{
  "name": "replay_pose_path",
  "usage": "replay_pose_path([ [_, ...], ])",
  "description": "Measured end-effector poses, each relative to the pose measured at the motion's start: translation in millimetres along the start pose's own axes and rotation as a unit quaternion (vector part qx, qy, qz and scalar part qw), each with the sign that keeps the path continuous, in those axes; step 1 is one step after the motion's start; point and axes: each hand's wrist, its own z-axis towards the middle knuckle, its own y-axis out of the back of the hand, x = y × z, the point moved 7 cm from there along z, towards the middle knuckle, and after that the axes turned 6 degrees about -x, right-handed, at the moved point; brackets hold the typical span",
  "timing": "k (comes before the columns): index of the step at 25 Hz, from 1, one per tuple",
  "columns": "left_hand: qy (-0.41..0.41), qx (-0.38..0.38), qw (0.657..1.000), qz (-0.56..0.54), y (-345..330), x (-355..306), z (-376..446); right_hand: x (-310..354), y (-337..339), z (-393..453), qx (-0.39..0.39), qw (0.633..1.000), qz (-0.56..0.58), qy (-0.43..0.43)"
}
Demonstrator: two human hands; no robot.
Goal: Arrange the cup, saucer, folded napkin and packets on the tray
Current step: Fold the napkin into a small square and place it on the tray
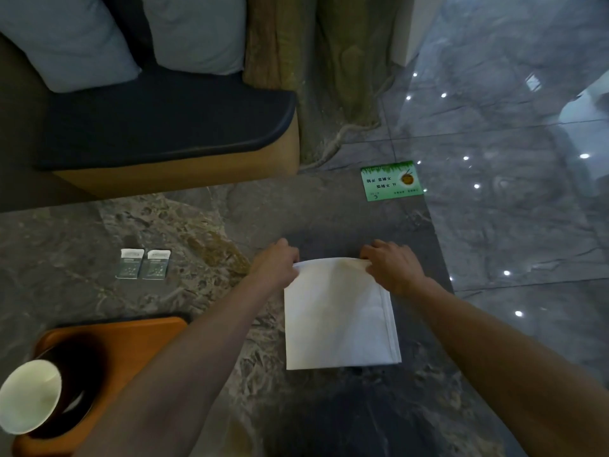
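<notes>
Packets (142,264) print unreadable; cup (29,396) hides saucer (71,390).

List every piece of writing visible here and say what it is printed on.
Green card at the far edge of the table: large Chinese characters, seen upside down, too blurred to quote reliably; the small print along its edge is unreadable.
Left packet: a printed line on its white top band, too small to read.
Right packet: the same, too small to read.
Napkin, cup and tray: no writing shows.
</notes>
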Motion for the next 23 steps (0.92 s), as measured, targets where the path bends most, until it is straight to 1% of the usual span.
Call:
replay_pose_path([
  [3, -0.032, -0.013, 0.998, -0.059, 10, 2, -13, -3, 15, -11, -0.028, 0.999, 0.013, 0.016],
  [7, -0.095, -0.047, 0.994, -0.035, 22, -5, -44, -5, 36, -36, -0.067, 0.997, 0.036, 0.034],
  [12, -0.155, -0.12, 0.98, -0.043, 33, -12, -90, 2, 46, -78, -0.1, 0.991, 0.059, 0.061],
  [14, -0.164, -0.137, 0.976, -0.039, 31, -15, -106, 6, 44, -96, -0.11, 0.989, 0.068, 0.066],
  [17, -0.155, -0.153, 0.976, -0.028, 20, -13, -127, 12, 33, -122, -0.104, 0.989, 0.087, 0.061],
  [23, -0.147, -0.114, 0.981, -0.047, -14, -9, -155, 14, 5, -153, -0.105, 0.986, 0.113, 0.061],
])
